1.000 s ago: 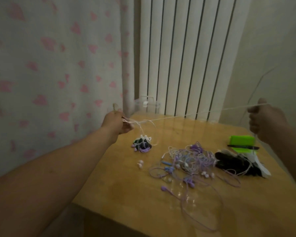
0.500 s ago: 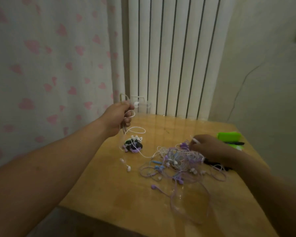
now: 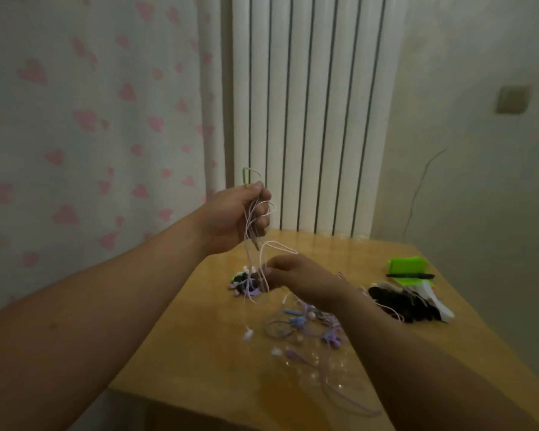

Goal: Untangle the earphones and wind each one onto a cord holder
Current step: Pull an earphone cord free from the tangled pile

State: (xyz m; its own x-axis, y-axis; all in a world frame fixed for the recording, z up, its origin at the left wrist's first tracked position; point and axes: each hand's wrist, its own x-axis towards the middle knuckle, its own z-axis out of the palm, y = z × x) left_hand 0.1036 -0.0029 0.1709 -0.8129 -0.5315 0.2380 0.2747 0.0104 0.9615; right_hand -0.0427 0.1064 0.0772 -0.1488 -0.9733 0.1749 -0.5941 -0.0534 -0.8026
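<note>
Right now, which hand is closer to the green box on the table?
Right. The right hand pinches the white cord low over the table, left of the green box. The left hand holds the cord raised, farther left.

Curtain (image 3: pixel 75 126): off-white w/ scattered pink hearts. Radiator (image 3: pixel 308 119): white, vertical ribs w/ dark gaps btwn. Wall (image 3: pixel 464 188): plain pale grey-beige; switch plate (image 3: pixel 512 99) tan. Table (image 3: pixel 184 353): honey-brown wood, glossy. Raised earphone cord (image 3: pixel 246 250): white, faint pink tint. Earphone tangle (image 3: pixel 296 321): lilac & purple cords, blue bits, white buds. Wound bundle (image 3: pixel 245 283): black, purple & white. Box (image 3: pixel 408 265): bright green; pen (image 3: pixel 410 275) on it black. Pile (image 3: pixel 399 303) at right: black w/ a white strip (image 3: pixel 439 306)
</note>
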